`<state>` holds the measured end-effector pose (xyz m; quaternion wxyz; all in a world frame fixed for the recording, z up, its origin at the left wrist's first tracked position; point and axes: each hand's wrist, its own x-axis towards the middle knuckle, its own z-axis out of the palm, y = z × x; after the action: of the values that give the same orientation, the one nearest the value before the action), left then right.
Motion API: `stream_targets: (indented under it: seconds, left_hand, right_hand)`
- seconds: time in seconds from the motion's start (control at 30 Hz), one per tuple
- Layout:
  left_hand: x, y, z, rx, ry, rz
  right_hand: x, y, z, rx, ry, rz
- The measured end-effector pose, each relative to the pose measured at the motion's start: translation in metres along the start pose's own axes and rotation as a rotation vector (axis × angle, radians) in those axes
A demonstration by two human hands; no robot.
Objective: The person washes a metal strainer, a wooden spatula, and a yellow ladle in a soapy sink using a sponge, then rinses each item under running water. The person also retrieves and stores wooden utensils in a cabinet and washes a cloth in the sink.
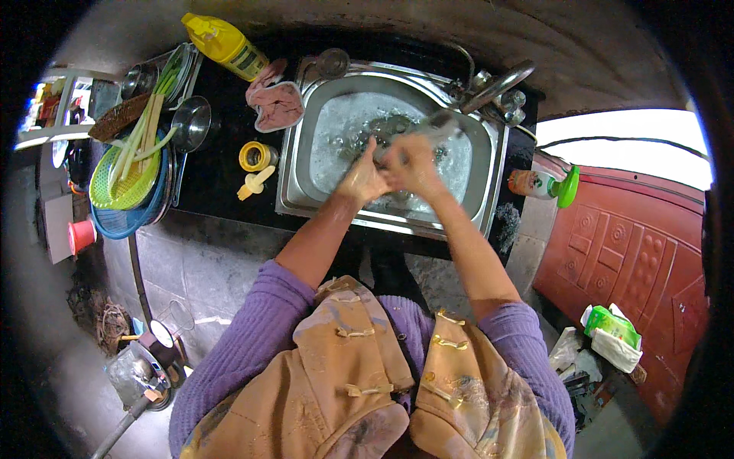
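Both hands meet over a stainless steel sink with wet, bubbly water in its basin. My left hand has its thumb raised apart from the fingers, and its palm faces my right hand. Motion blurs my right hand, which touches the left near the heel of the palm; whether it holds anything is hidden. Just beyond the hands, a metal faucet reaches in from the back right corner. A blurred patch lies below its spout. Dark shapes under the water are unclear.
Left of the sink are a pink cloth, a yellow-rimmed jar, a pale yellow brush and a yellow bottle. Farther left, green onions lie over a green colander. A spray bottle stands at right.
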<state>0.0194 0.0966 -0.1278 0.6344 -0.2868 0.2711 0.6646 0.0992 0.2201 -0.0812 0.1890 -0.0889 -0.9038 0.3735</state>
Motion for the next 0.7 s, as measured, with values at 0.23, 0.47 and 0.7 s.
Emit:
stream_targets:
  seconds: [0.23, 0.47, 0.7]
  left_hand:
    - [0.016, -0.024, -0.002, 0.191, -0.239, 0.281]
    - [0.028, -0.027, 0.024, -0.015, 0.130, 0.476]
    - [-0.002, -0.027, 0.036, 0.042, 0.104, 0.333]
  right_hand:
    - [-0.024, -0.031, 0.014, -0.041, -0.084, -0.095]
    - [-0.004, 0.019, 0.018, -0.127, 0.173, 0.576]
    - [-0.023, 0.034, 0.031, 0.012, 0.113, 0.659]
